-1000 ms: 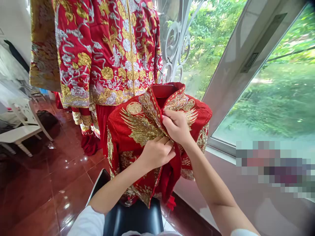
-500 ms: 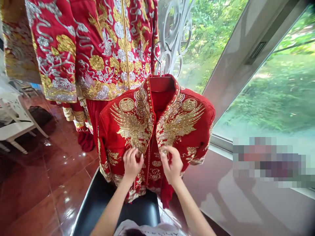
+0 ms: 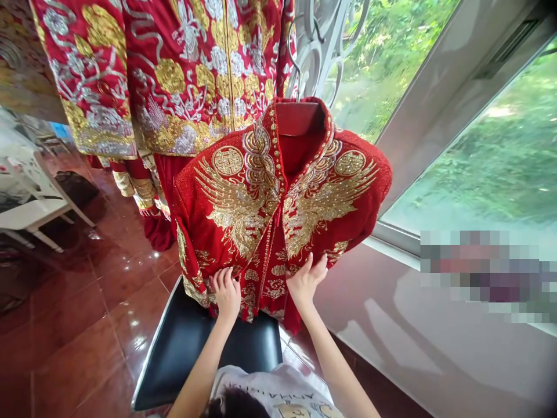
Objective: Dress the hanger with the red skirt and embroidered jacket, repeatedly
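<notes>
- Red jacket (image 3: 365, 215): landmark; suspended from a hanger (image 3: 299, 81), above a black seat (image 3: 174, 348), front partly open.
- Left hand (image 3: 227, 296): fingers curled against the jacket's lower front; whether they clamp cloth cannot be told.
- Right hand (image 3: 304, 285): fingers spread apart, touching the jacket's opposite front panel.
- Embroidered garment (image 3: 150, 69): behind the jacket.
- White chair (image 3: 37, 215): left of the jacket.
</notes>
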Demonstrator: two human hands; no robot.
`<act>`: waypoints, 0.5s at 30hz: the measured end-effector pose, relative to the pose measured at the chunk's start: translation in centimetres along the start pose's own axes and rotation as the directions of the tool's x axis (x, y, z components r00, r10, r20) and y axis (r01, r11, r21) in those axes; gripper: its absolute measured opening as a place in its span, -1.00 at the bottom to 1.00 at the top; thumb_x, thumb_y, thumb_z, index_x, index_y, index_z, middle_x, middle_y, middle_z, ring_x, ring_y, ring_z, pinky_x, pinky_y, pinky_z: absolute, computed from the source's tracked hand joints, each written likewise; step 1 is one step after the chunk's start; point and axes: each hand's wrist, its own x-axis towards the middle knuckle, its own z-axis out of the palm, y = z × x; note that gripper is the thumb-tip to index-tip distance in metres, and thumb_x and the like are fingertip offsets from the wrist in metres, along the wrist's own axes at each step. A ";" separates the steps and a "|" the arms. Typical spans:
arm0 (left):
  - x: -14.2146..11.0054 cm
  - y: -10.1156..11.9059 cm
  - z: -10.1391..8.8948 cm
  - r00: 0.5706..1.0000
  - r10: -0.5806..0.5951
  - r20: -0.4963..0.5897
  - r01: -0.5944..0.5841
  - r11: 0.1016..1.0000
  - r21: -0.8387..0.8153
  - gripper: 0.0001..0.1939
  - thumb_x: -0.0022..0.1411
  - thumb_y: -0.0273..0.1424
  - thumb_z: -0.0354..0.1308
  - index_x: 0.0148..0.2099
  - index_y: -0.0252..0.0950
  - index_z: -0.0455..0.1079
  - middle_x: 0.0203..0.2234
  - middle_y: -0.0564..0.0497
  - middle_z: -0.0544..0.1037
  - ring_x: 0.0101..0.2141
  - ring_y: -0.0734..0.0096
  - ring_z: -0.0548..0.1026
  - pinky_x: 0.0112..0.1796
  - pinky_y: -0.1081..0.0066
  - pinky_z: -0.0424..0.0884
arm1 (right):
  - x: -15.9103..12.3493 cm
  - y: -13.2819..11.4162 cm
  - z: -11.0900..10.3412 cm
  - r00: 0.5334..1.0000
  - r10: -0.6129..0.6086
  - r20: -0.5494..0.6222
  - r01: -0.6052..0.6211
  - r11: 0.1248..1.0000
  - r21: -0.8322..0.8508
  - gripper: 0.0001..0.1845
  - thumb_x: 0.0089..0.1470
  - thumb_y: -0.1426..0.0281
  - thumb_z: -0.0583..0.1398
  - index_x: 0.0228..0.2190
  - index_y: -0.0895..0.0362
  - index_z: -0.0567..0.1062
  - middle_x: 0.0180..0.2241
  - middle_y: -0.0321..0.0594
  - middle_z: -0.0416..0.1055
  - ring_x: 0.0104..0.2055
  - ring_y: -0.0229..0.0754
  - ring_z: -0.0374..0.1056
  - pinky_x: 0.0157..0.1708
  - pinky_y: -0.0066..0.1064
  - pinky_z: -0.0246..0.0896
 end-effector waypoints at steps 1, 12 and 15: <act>0.3 0.0 -0.2 1.000 -0.006 0.024 0.006 1.000 -0.001 -0.70 0.24 -0.51 -0.10 -0.06 -0.40 0.37 -0.20 -0.28 0.52 -0.14 0.06 0.50 -0.06 0.04 0.37 | 0.7 -0.3 0.0 1.000 -0.007 -0.018 0.008 0.998 0.056 -0.32 -0.03 0.41 0.07 0.14 0.34 0.14 0.22 0.40 -0.08 0.29 0.25 -0.15 0.11 0.17 -0.06; -1.4 9.5 -3.8 0.951 0.241 0.196 -0.164 0.925 -0.343 -0.81 0.01 -0.59 0.01 -0.51 -0.21 0.34 -0.59 -0.06 0.46 -0.49 0.25 0.46 -0.45 0.34 0.35 | -4.1 -4.8 -7.6 0.977 -0.210 0.031 0.142 0.757 0.638 -0.78 -0.07 0.56 -0.04 -0.57 0.12 0.34 -0.64 -0.32 0.29 -0.60 -0.28 0.22 -0.57 -0.48 0.17; 0.5 9.4 -1.7 0.930 0.119 0.347 0.051 0.894 -0.446 -0.86 0.04 -0.55 0.05 -0.43 -0.23 0.39 -0.48 -0.09 0.52 -0.41 0.20 0.48 -0.37 0.30 0.40 | -5.8 -5.0 -5.8 0.984 -0.163 0.069 0.079 0.754 0.652 -0.69 -0.08 0.56 -0.01 -0.34 0.15 0.47 -0.42 -0.20 0.46 -0.40 -0.18 0.40 -0.37 -0.39 0.34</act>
